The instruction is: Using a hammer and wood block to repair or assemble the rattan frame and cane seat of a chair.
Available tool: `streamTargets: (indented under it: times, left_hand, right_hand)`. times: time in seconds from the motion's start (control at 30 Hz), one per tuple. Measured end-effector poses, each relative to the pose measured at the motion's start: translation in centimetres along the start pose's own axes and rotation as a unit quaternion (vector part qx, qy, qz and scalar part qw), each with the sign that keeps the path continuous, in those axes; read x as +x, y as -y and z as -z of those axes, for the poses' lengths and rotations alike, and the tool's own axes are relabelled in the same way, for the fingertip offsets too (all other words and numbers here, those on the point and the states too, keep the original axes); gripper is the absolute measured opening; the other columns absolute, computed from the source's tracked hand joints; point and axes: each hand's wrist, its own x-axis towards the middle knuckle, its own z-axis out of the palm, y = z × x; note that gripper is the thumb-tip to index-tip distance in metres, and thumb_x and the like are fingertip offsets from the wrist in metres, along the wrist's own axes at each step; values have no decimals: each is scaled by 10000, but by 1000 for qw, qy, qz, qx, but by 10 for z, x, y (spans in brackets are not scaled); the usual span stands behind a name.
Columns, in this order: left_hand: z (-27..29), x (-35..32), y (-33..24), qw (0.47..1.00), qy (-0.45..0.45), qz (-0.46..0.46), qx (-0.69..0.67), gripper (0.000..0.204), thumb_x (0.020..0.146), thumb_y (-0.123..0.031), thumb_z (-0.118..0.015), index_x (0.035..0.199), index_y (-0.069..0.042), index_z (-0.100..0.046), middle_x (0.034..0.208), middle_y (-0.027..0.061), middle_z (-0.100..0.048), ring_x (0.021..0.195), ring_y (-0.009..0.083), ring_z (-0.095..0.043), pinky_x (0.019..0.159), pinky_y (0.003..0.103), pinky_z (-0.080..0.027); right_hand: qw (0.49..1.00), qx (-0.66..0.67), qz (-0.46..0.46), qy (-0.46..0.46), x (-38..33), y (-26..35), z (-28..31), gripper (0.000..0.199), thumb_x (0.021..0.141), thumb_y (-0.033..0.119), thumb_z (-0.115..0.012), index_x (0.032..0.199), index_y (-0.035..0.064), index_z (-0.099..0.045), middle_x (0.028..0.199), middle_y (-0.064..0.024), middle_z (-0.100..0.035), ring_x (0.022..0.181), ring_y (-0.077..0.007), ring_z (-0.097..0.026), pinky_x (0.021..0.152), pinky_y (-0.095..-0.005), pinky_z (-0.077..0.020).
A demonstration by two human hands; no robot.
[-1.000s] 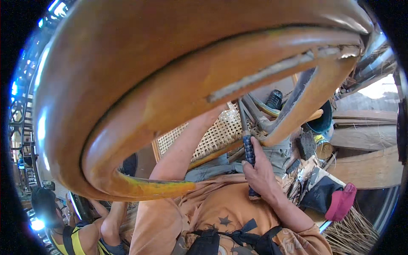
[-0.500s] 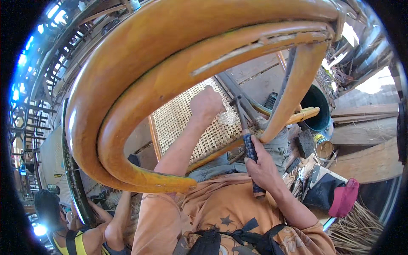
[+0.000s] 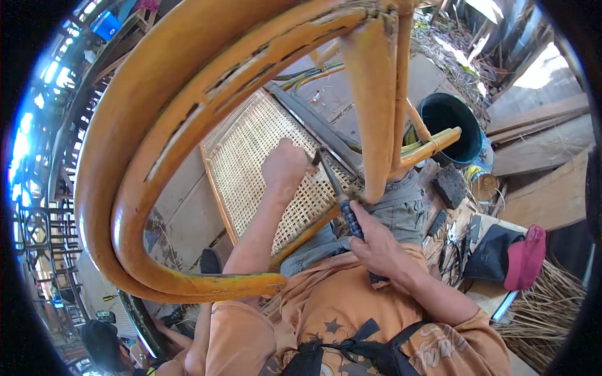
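A thick yellow-orange rattan frame (image 3: 100, 188) with a chair's curved armrest loops across the upper left, close to me. Beneath it lies a panel of woven cane webbing (image 3: 241, 131) with a rattan edge. My left hand (image 3: 283, 166) is closed in a fist, resting on the webbing near its dark far-right edge; what its fingers hold, if anything, is hidden. Wrapped round the dark, ridged grip of a hammer (image 3: 335, 182) is my right hand (image 3: 376, 247). The hammer's head is right beside my left fist.
To the right stand a dark green bucket (image 3: 461, 141), a dark block (image 3: 449, 187) and wooden planks (image 3: 545, 138). A black and red cloth item (image 3: 501, 257) lies near loose rattan strips (image 3: 545, 313). Another person (image 3: 103, 344) sits at lower left.
The hammer's head has come closer to my left fist. My view has shifted, so the rattan frame sits further left and more of the webbing and bucket shows.
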Motion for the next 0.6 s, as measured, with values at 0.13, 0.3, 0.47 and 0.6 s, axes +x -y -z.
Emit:
streamTargets:
  times: [0.13, 0.3, 0.47, 0.6]
  left_hand:
    - [6, 0, 2, 999, -16, -10, -31, 309, 804, -230, -428, 934, -5, -596, 843, 281, -630, 815, 407, -626, 764, 486, -476]
    - [6, -13, -5, 999, -36, -36, -14, 275, 799, -237, -464, 904, -20, -598, 791, 258, -634, 762, 393, -632, 724, 482, -485]
    - [3, -15, -5, 999, -10, -40, 6, 269, 798, -240, -462, 872, -13, -586, 747, 239, -634, 713, 396, -631, 689, 486, -488]
    - [7, -15, -13, 999, -10, -36, 27, 285, 805, -247, -442, 877, -11, -586, 756, 240, -635, 722, 398, -630, 697, 485, -487]
  right_hand:
    - [998, 3, -51, 27, -7, 10, 16, 637, 811, 105, -515, 1352, -68, -228, 1072, -325, -472, 996, -449, -492, 883, -451, -408]
    - [991, -42, -104, 79, -15, 21, 28, 638, 820, 101, -517, 1347, -75, -203, 1074, -334, -468, 977, -464, -505, 850, -449, -442]
    - [997, -59, -42, 41, -23, 15, 29, 621, 815, 88, -512, 1335, -82, -218, 1085, -338, -467, 949, -467, -520, 822, -456, -457]
    - [998, -55, -25, 16, -23, 9, 22, 619, 813, 84, -515, 1334, -79, -223, 1091, -337, -470, 961, -457, -526, 819, -455, -458]
